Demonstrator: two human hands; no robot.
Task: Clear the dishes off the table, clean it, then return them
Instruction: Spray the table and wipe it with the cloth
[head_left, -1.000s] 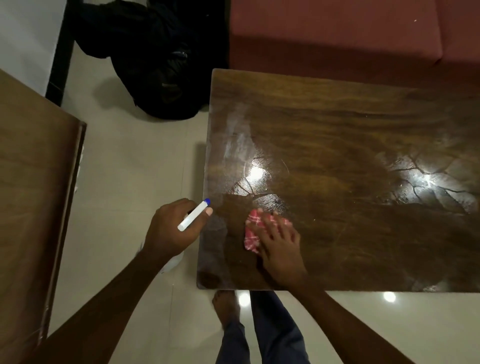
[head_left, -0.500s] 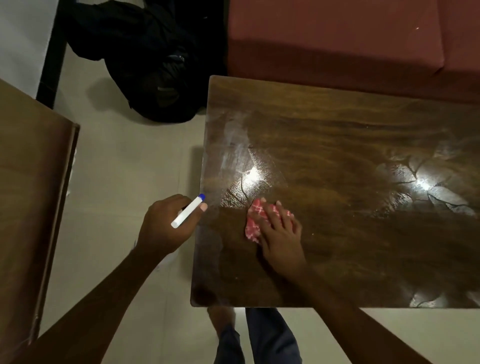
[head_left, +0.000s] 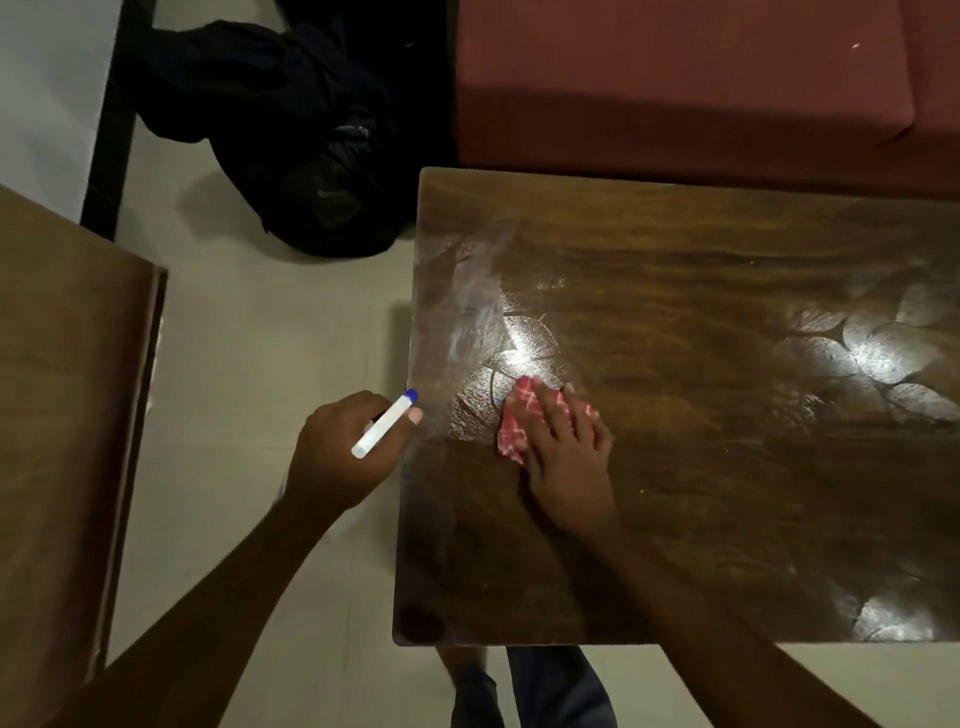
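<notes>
Head view: a cloth (head_left: 513, 423) is pressed onto the near-left part of the table (head_left: 727, 249) by the right hand (head_left: 569, 462), fingers straight and slightly spread, for wiping smears. A blue-tipped tube (head_left: 385, 423) is gripped in the curled fingers of the left hand (head_left: 337, 460) just off the left edge, presumably ready for use. No dishes are seen.
</notes>
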